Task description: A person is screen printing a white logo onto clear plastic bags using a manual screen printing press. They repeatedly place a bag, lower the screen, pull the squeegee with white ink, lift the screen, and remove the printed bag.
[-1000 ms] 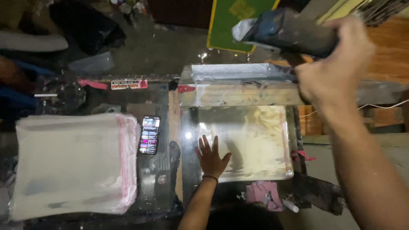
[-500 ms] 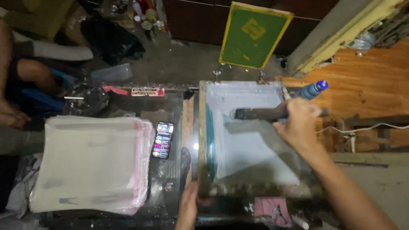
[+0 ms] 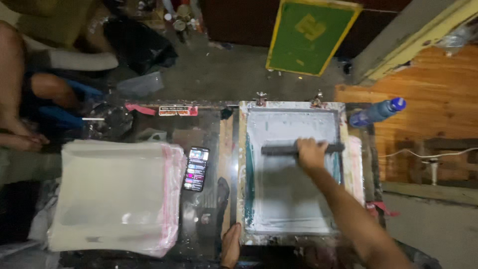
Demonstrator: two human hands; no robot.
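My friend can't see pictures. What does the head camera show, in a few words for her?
A person's right hand grips a dark squeegee on a printing screen frame lying flat on a table, while the left hand holds the frame's near edge. To the left lie a phone and a stack of clear bags.

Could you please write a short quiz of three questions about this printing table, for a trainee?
1. True or false: the right hand grips the dark squeegee on the screen frame.
2. Where does the left hand rest? A) on the phone B) at the frame's near corner
3. What lies left of the phone?

Key: 1 true. 2 B. 3 a stack of clear bags.
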